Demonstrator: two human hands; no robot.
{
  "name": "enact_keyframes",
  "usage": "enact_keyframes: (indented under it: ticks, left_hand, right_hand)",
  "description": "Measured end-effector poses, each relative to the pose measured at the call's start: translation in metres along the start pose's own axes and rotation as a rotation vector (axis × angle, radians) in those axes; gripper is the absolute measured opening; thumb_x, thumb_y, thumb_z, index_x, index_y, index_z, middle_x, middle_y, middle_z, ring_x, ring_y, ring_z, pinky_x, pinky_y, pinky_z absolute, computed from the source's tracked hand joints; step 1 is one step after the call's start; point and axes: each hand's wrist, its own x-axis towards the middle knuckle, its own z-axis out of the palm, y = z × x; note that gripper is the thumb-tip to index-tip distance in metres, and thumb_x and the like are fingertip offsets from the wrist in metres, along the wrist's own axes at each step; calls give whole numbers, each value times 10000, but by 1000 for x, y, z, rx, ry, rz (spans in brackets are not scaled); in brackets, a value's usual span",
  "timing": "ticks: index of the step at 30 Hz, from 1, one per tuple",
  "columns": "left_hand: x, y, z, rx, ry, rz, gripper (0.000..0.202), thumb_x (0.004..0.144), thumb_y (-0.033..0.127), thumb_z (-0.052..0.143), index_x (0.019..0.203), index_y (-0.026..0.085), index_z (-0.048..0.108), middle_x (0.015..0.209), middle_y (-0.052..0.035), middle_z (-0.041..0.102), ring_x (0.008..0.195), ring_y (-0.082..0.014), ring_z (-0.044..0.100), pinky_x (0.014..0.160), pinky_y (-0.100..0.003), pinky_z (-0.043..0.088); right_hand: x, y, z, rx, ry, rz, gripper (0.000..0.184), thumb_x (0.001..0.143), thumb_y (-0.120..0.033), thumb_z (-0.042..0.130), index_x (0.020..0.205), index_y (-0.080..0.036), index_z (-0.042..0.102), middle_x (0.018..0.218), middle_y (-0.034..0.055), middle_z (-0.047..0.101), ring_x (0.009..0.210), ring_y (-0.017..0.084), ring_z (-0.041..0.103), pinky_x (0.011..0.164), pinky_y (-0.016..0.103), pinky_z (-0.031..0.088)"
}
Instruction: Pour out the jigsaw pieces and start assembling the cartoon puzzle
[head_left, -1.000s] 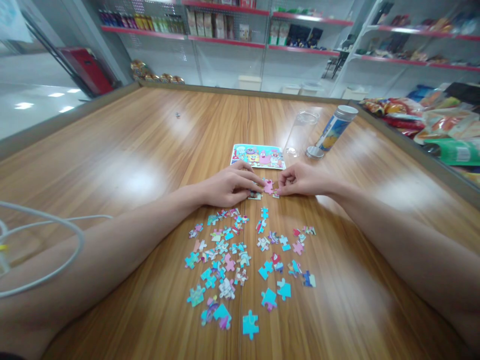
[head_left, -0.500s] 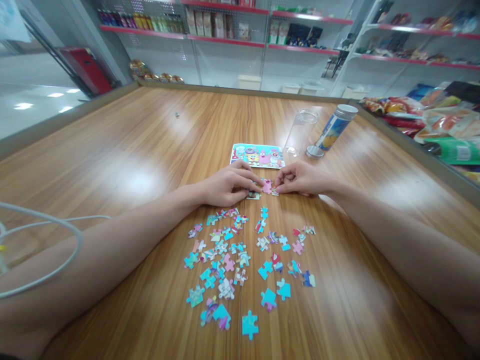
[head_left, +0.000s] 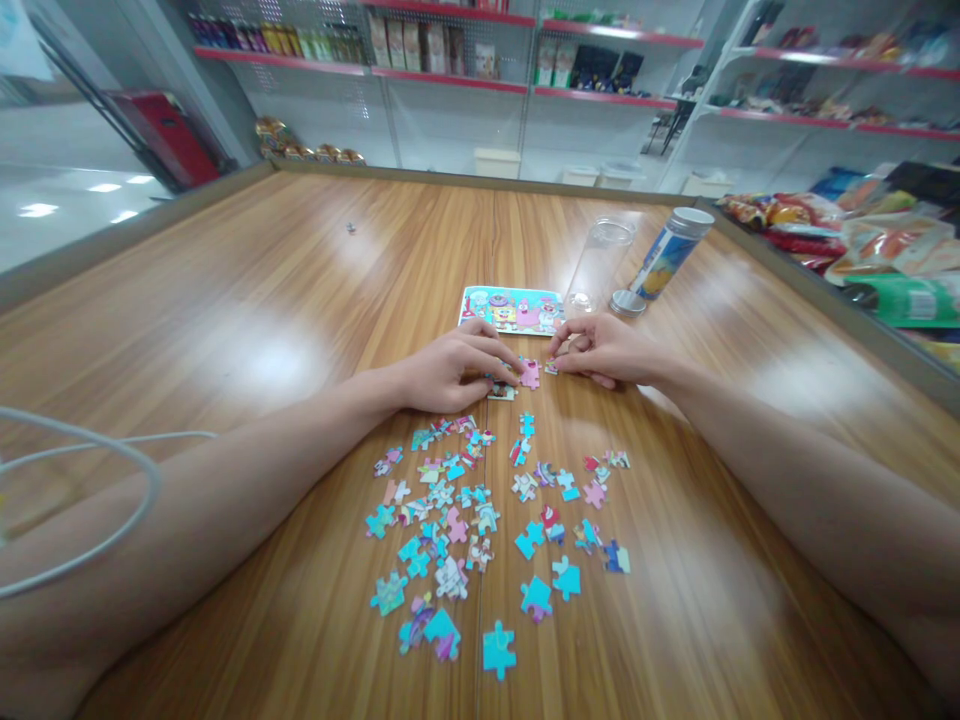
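Several joined puzzle pieces (head_left: 502, 393) lie on the table under the fingertips of my left hand (head_left: 457, 368), which presses and steadies them. A pink puzzle piece (head_left: 530, 374) shows at their right end, beside the left index fingertip. To its right, my right hand (head_left: 606, 350) pinches a small puzzle piece (head_left: 551, 367) between thumb and fingers, a short gap away from the pink one. Just behind both hands lies the picture card (head_left: 517, 312) with cartoon figures. Loose puzzle pieces (head_left: 450, 520) are scattered nearer to me; my left fingers partly hide the joined ones.
Behind my right hand are a clear plastic jar (head_left: 600, 262), a blue tube (head_left: 670, 258) and a metal lid (head_left: 628, 302). Snack packs (head_left: 870, 240) are piled beyond the right edge. A white cable (head_left: 142, 540) loops at the left, with shelves behind the table (head_left: 390, 240).
My right hand has drawn slightly back and away from the pink piece with its small puzzle piece, opening a gap. My left hand stays on the joined pieces.
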Motion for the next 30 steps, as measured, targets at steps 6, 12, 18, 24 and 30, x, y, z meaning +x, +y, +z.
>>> enact_keyframes:
  ticks: [6,12,18,24,30]
  left_hand:
    - [0,0,0,-5,-8,-4,383,838,117,569,1148,284,720,1222,-14,708,1059,-206,563,1032,-422,397]
    - [0,0,0,-2,-11,-20,376,840,125,568,1145,282,724,1211,-18,713,1056,-213,548,1031,-428,405]
    - [0,1,0,-1,-14,-32,369,836,124,573,1131,279,731,1194,-17,720,1058,-216,544,1030,-423,406]
    - [0,2,-1,-4,-7,-33,366,830,110,575,1119,271,733,1197,-12,719,1062,-213,542,1030,-421,401]
    - [0,2,-1,-7,-4,-29,362,835,116,575,1117,279,732,1192,-7,721,1063,-213,539,1023,-418,407]
  right_hand:
    - [-2,-2,-4,-47,-55,13,355,793,-428,768,969,-151,632,497,-69,550,318,57,435,282,169,294]
    - [-6,-8,-5,-86,-340,16,343,756,-400,800,944,-150,660,544,-72,529,431,57,458,388,172,322]
    - [-18,-33,0,-268,-550,-58,316,790,-410,764,950,-155,668,610,-50,559,531,80,506,504,196,368]
    - [-58,-82,28,-865,-502,-118,321,691,-424,816,876,-192,695,714,12,646,590,140,525,508,254,257]
    - [-73,-97,50,-979,-542,-180,108,798,-287,715,783,-180,701,643,34,657,542,158,544,503,285,224]
